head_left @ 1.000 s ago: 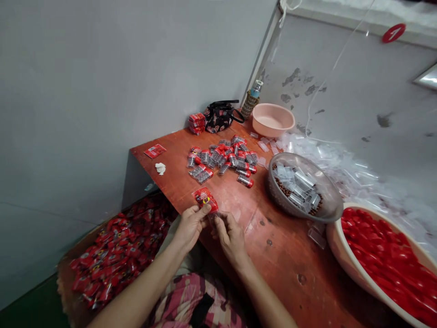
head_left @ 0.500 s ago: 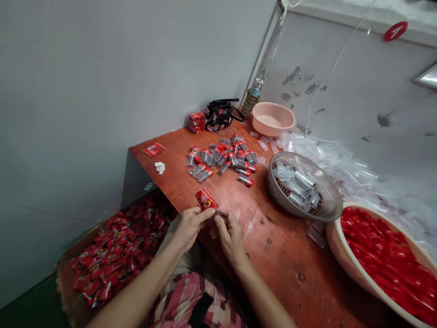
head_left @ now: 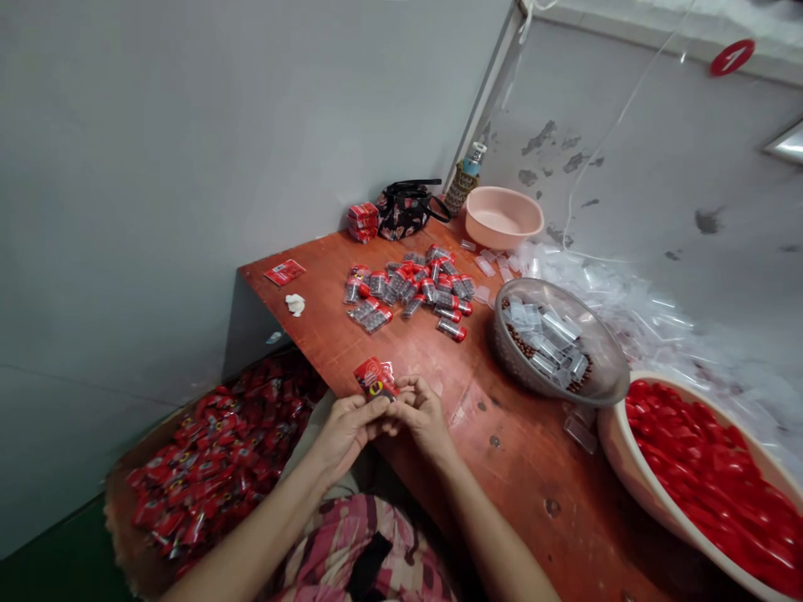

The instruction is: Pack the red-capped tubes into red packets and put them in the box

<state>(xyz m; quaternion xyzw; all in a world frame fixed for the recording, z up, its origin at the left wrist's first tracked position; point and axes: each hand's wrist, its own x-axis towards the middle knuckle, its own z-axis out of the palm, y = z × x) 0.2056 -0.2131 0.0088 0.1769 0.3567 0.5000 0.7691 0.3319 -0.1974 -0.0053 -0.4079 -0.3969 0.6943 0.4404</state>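
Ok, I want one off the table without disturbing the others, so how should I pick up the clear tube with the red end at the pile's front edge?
Pinch the clear tube across its middle, coming from the near side and slightly above, with thumb and finger on its long sides. It lies on its side on the wooden table at the edge of the pile of tubes, so that side looks open, and its straight body should give a steady grip.

A packing workshop: wooden bench [head_left: 533, 477], plastic basin [head_left: 611, 447] heaped with red packets [head_left: 703, 485].
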